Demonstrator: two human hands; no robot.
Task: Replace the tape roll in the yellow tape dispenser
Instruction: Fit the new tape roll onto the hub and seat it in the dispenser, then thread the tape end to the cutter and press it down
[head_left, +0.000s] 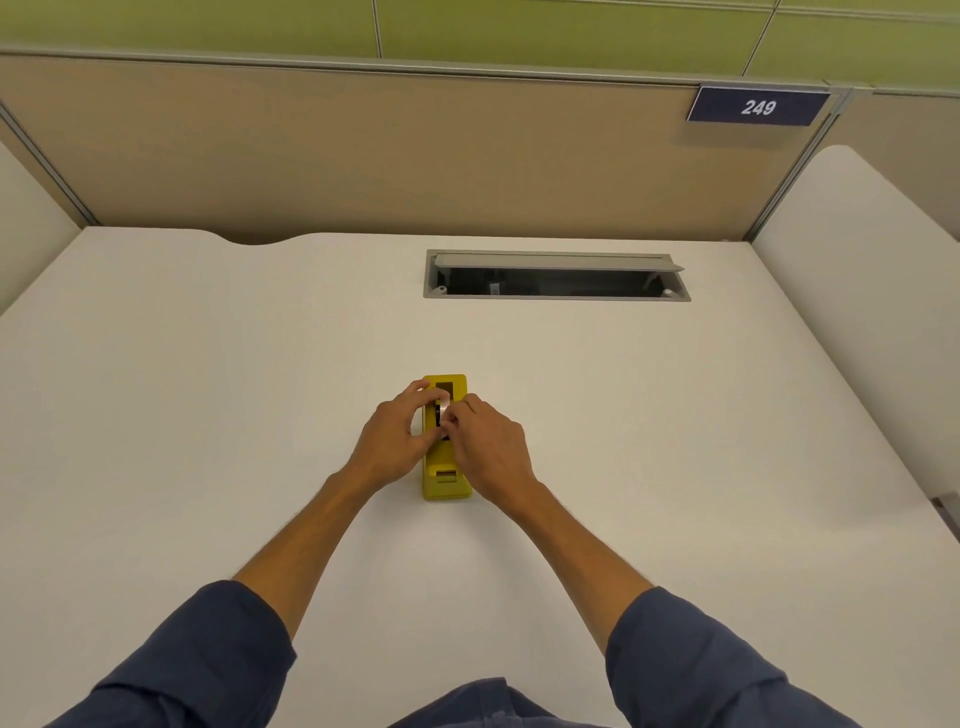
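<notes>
While both our hands pinched the tape roll (442, 411) in the yellow tape dispenser (444, 480) at the bench (208, 389) centre, left hand (397, 441) and right hand (485, 441) pulling unevenly could have jammed it or tipped the dispenser.

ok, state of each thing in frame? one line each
yellow tape dispenser: flat on desk, between both hands
tape roll: in dispenser slot, pinched by both hands
left hand: gripping roll
right hand: gripping roll
desk cable hatch: lid open
</notes>
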